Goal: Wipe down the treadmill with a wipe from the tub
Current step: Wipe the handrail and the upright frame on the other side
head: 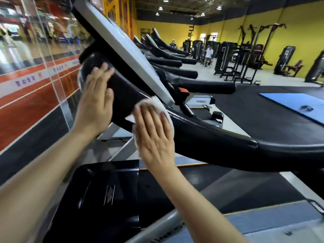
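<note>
A yellow-walled gym holds a row of treadmills beside a glass wall, with weight machines far off. The nearest treadmill runs its long black handrail from the tilted console down toward the lower right. The right hand presses a white wipe flat on the handrail's upper end just below the console's lower edge, fingers straight; the left hand rests spread on the black console housing.

- The treadmill is glossy black along its handrail, with a silver-grey console panel.
- The wipe is plain white.
- The motor cover is black with a pale striped logo.
- The far wall is bright yellow.
- The floor mat is blue, lying on black flooring.
- The banner behind the glass is orange-red with white stripes.
</note>
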Demonstrator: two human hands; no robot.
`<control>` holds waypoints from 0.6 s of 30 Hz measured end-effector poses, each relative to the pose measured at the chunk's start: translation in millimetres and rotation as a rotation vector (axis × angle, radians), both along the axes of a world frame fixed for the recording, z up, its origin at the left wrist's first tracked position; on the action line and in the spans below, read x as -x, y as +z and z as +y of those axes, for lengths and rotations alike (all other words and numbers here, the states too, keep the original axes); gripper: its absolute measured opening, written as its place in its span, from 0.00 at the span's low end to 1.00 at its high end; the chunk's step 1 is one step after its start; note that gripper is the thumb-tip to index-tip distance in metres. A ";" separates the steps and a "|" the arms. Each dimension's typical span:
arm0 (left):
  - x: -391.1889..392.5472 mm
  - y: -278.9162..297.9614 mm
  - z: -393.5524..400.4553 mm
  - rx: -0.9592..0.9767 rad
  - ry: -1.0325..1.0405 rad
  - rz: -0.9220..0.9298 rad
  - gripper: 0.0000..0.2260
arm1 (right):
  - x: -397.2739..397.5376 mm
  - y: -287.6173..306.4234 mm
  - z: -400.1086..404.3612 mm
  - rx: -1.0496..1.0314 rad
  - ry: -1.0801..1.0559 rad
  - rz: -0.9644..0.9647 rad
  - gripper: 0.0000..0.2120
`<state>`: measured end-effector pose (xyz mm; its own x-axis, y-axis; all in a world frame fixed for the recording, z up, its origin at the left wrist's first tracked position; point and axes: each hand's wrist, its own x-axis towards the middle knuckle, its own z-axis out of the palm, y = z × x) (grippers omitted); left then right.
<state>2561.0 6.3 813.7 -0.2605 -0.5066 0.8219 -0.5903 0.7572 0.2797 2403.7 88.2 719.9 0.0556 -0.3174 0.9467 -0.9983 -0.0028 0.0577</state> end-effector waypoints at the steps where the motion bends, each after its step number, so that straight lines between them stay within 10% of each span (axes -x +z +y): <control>1: 0.6 0.1 0.7 0.003 0.015 0.004 0.22 | 18.9 -19.0 10.9 -0.001 -0.019 -0.048 0.24; 9: 42.0 -9.9 25.9 0.219 0.043 -0.199 0.22 | 96.0 -56.1 39.8 0.074 -0.258 -0.507 0.27; 18: 107.8 -46.9 63.8 0.361 -0.019 -0.463 0.20 | 151.9 -50.4 64.4 -0.043 -0.172 -0.344 0.24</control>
